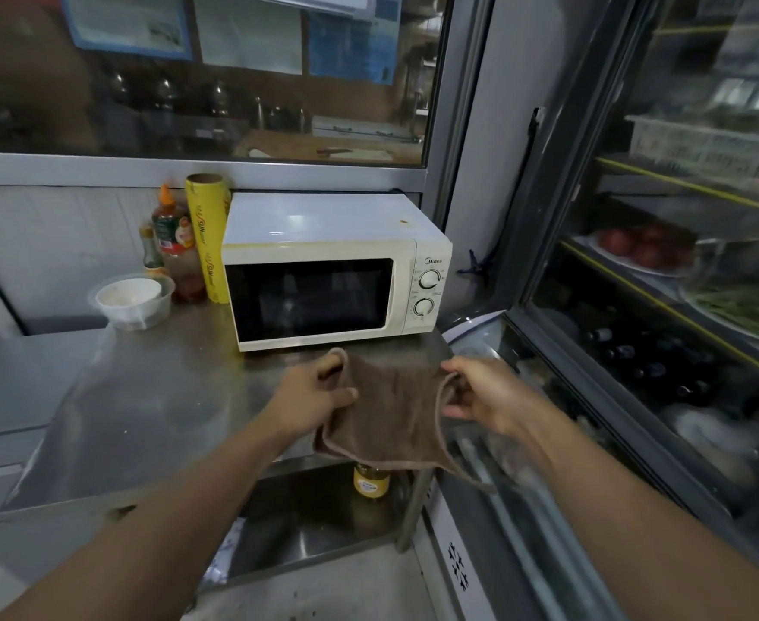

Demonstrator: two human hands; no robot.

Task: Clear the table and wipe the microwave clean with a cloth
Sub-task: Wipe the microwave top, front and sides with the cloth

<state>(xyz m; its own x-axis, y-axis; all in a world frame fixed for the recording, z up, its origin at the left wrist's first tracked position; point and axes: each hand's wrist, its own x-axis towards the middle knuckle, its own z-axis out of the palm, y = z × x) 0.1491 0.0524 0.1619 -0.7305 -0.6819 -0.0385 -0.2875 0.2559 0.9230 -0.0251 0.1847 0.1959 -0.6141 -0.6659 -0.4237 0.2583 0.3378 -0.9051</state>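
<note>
Brown cloth [391,410] hangs spread between both hands just in front of the cream microwave [332,271], over the steel table's [144,396] front edge. Left hand [319,396] grips one side with curled fingers; right hand [480,392] pinches the hemmed edge opposite. Microwave's door is closed, with bottles [175,244] and a plastic bowl [133,300] beside it.

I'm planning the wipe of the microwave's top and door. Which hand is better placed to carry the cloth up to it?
Probably the left hand: it grips a bunched fold of the brown cloth right below the microwave door. The right hand only pinches the cloth's edge and sits off toward the microwave's right end.
</note>
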